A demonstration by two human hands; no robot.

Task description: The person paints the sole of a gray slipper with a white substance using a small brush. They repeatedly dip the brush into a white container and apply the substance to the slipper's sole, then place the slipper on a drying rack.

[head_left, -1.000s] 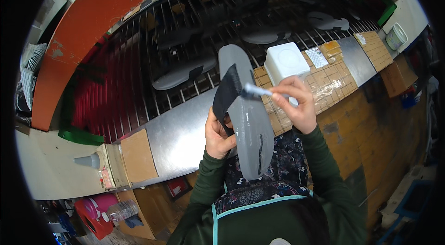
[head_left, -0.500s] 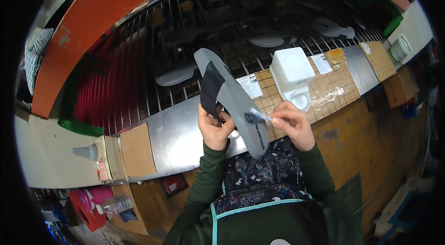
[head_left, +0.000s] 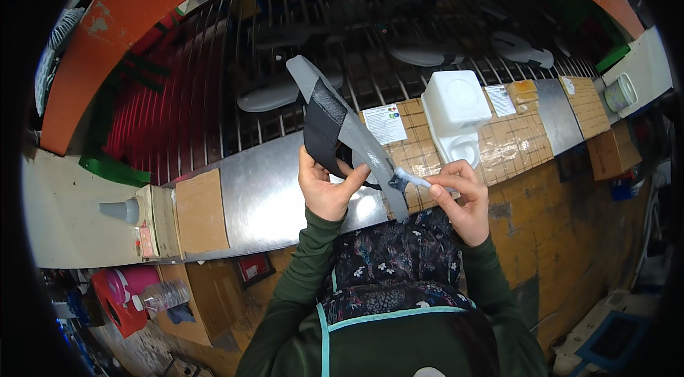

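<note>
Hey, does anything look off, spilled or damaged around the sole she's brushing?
Nothing stands out. The left hand holds the grey sole with its black strap, the right hand puts a small brush to its lower end, and the white container sits upright on the bench.

A long bench crosses the middle of the frame, its top part bare metal sheet, part cardboard under tape. Behind it, in the upper half, a dark wire rack carries grey soles, framed by an orange beam curving along the upper left. A white plastic container stands on the bench right of centre. Worn brownish floor fills the lower right
</note>
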